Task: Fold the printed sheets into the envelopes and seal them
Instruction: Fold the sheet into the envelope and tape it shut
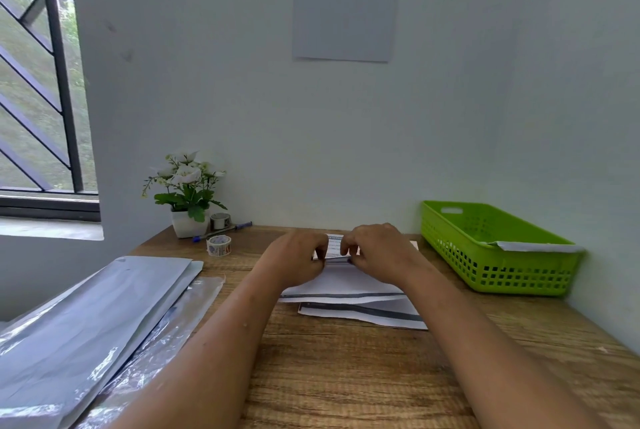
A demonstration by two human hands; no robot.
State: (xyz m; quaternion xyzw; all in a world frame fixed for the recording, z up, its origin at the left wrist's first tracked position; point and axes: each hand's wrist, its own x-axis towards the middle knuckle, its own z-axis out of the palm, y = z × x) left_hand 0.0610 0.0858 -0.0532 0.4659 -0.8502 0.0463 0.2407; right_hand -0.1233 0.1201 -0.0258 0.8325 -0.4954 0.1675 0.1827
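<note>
Both hands meet at the far middle of the desk (346, 376). Left hand (298, 257) and right hand (377, 252) are close together, each pinching the folded sheet (334, 244) with curled fingers, above two overlapped white envelopes (346, 285). At left lies a stack of grey mailers (90, 311), with a tape roll (219, 245), pen (221, 231) and plant (187, 186) behind it. At right a green basket (498, 276) holds one more envelope (540, 247).

Left grip (298, 256), right grip (376, 250) — both curled, nearly touching, palms down.
</note>
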